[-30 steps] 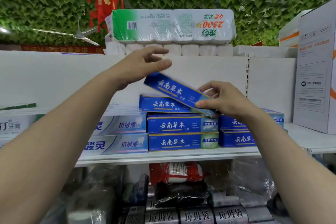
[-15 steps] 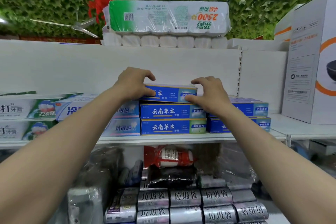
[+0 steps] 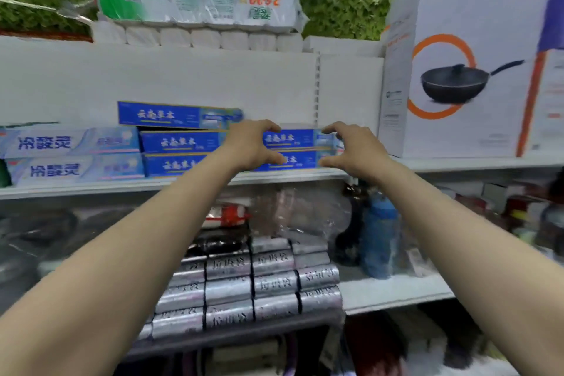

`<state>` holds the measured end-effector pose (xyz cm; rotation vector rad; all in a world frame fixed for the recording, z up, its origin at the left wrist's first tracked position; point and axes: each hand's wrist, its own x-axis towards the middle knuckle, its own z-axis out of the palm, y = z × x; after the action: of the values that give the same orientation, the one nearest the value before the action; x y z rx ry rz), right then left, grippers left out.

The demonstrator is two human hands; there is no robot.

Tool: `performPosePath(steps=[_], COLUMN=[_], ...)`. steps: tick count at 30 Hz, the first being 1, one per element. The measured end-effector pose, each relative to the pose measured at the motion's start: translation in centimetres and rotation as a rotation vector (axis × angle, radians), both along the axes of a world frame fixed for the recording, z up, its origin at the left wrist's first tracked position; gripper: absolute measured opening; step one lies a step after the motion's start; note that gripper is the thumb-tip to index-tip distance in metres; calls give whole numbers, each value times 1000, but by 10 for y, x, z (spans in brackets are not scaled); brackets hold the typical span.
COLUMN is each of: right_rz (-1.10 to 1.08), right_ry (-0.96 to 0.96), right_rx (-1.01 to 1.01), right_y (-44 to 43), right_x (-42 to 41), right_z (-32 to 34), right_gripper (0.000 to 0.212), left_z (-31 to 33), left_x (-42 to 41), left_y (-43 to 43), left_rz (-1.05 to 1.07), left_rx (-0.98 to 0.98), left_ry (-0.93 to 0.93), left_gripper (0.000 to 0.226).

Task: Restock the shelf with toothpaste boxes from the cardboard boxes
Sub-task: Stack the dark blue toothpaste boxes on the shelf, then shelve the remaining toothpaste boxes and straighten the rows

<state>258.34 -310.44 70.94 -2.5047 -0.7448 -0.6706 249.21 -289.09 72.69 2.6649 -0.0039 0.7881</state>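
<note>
— Item and location?
— Blue toothpaste boxes (image 3: 180, 142), long cartons, lying flat on the upper shelf (image 3: 290, 175). The middle stack (image 3: 177, 165) is three high, and its top box (image 3: 171, 114) sits shifted left of the two under it. The right stack (image 3: 290, 139) is two high, just beside the middle one. Pale toothpaste boxes (image 3: 70, 143) are at left and a wok carton (image 3: 457, 70) at right.
— Hands?
— The left hand (image 3: 254, 143) and right hand (image 3: 351, 146) bracket the right stack, one toward each end. Fingers (image 3: 268, 124) curve over the upper box, with the thumbs low by the lower one. Because of blur, I cannot tell whether they grasp the stack or sit just off it.
— Handling?
— Judged light. The boxes look like thin card, stiff along the length, with glossy print likely to slide box on box. Corners would crush if squeezed. Take hold near the short ends, or span the long faces, with light pressure.
— Next step?
— Probably to square the right stack, then straighten the shifted top box.
</note>
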Motion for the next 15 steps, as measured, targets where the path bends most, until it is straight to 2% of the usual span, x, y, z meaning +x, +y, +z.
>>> performPosePath(steps=[8, 15], right_rz=[-59, -53], right_ry=[173, 390], right_rx=[-211, -338], right_y=[-125, -187], right_x=[-12, -2], right_z=[-66, -182], right_gripper=[69, 70], left_z=[-96, -239], left_x=[26, 32], left_y=[-130, -207], left_rz=[-39, -105], left_rx=[2, -105], left_ry=[119, 449], left_gripper=[71, 76])
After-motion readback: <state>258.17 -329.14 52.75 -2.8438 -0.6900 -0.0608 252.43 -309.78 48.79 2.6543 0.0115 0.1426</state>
